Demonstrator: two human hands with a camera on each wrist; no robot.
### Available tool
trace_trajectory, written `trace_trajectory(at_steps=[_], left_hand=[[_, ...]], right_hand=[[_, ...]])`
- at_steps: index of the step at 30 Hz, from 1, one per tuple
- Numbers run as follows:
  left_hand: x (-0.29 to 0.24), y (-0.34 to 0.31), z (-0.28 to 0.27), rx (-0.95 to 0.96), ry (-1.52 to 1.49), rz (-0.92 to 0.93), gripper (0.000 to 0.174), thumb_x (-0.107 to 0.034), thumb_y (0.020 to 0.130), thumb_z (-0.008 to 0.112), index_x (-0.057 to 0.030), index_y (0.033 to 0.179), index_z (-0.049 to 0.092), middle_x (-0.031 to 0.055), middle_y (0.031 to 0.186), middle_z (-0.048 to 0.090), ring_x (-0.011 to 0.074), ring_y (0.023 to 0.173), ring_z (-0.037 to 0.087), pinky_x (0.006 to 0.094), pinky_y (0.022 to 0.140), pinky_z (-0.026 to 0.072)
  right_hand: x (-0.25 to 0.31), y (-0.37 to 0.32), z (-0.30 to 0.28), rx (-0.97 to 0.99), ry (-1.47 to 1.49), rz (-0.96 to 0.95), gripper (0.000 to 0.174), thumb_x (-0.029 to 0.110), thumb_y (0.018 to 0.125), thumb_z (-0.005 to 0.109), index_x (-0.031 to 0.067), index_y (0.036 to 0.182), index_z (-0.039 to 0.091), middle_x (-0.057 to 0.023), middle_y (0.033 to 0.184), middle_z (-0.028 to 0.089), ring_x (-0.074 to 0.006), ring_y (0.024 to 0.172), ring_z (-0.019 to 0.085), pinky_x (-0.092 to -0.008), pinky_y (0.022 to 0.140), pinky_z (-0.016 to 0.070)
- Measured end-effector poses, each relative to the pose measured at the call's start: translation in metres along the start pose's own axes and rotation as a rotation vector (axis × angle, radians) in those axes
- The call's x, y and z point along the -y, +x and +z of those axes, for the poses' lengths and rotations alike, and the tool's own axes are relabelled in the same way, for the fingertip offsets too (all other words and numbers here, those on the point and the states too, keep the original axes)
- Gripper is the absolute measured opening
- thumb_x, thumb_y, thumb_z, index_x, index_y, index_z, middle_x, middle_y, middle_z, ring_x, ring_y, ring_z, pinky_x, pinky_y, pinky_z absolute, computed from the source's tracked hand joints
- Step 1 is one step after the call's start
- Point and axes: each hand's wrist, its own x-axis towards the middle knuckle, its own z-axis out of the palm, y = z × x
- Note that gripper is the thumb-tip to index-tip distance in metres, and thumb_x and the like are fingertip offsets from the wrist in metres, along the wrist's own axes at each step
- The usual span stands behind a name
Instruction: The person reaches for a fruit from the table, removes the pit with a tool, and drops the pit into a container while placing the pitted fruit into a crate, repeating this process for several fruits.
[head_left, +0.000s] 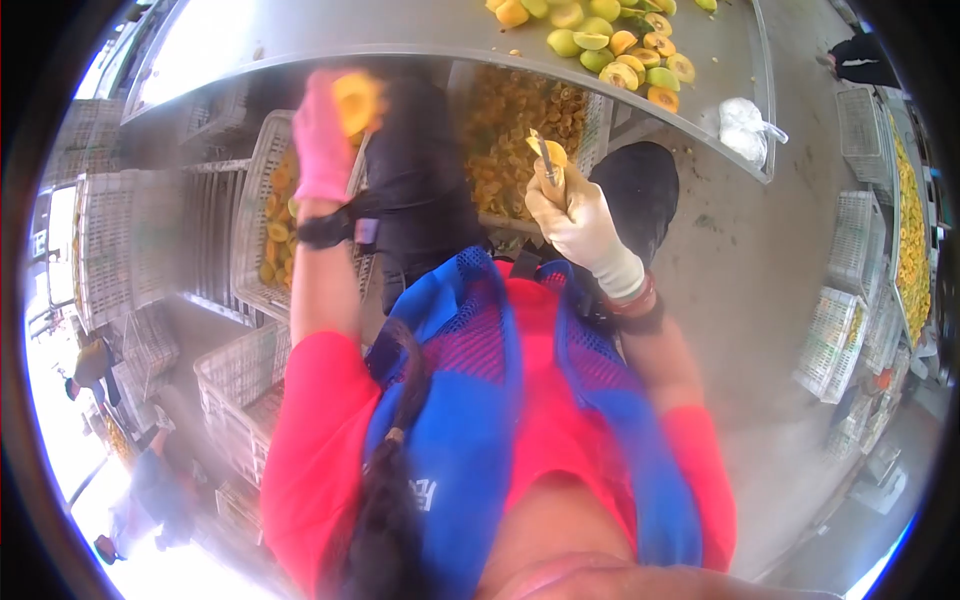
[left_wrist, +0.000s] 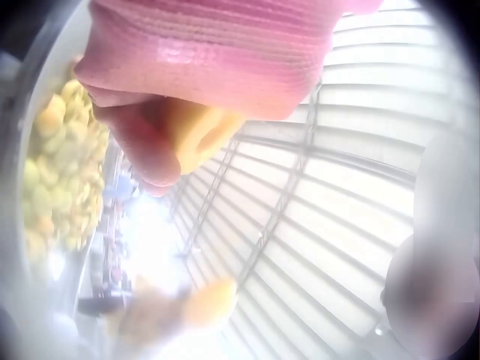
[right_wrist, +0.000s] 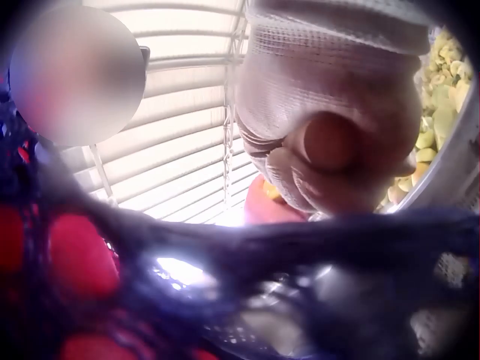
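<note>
My left hand [head_left: 320, 145], in a pink glove, grips a yellow-orange peach half [head_left: 355, 103] above the left knee; both are blurred in the head view. In the left wrist view the peach half [left_wrist: 202, 135] shows between thumb and curled fingers. My right hand [head_left: 578, 222], in a white glove, holds a small knife [head_left: 546, 158], its blade pointing away from me. A yellow piece of fruit [head_left: 553, 150] lies against the blade. The rounded handle end [right_wrist: 328, 142] pokes out of the fist in the right wrist view.
A metal table [head_left: 400, 25] stands ahead, with whole and halved fruit [head_left: 620, 45] and a white plastic bag [head_left: 742, 128] near its right corner. Below it, a crate [head_left: 597, 125] holds many fruit pieces. Another crate [head_left: 248, 225] with fruit stands left of my legs; stacked crates [head_left: 125, 245] lie farther left.
</note>
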Motion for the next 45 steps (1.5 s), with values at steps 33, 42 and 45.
trace_trajectory(at_steps=[33, 42, 45], left_hand=[[0.092, 0.192, 0.192, 0.639, 0.907, -0.092, 0.058, -0.036, 0.087, 0.07, -0.003, 0.13, 0.05, 0.0168, 0.122, 0.064, 0.0277, 0.111, 0.063, 0.0371, 0.096, 0.0495], [0.027, 0.07, 0.134, 0.966, -0.352, -0.287, 0.054, -0.032, 0.1, 0.053, -0.0038, 0.144, 0.041, 0.0188, 0.133, 0.057, 0.0164, 0.094, 0.064, 0.0233, 0.073, 0.0507], [0.02, 0.035, 0.133, 0.872, -0.475, -0.329, 0.062, -0.052, 0.102, 0.039, -0.0038, 0.14, 0.046, 0.0196, 0.128, 0.06, 0.015, 0.077, 0.061, 0.0227, 0.06, 0.0452]], right_hand=[[-0.074, 0.018, -0.022, -0.181, 0.087, 0.429, 0.023, 0.02, 0.09, 0.061, -0.0004, 0.09, 0.051, -0.0099, 0.063, 0.056, -0.0178, 0.05, 0.055, -0.0353, 0.049, 0.0452], [-0.029, 0.02, -0.028, -0.194, 0.181, 0.35, 0.022, 0.019, 0.09, 0.063, 0.0017, 0.101, 0.056, -0.0045, 0.063, 0.054, -0.0132, 0.051, 0.054, -0.031, 0.048, 0.0429], [-0.01, 0.015, -0.023, -0.259, 0.028, 0.114, 0.023, 0.016, 0.089, 0.063, 0.002, 0.106, 0.055, -0.0084, 0.066, 0.056, -0.0182, 0.05, 0.056, -0.0335, 0.049, 0.0449]])
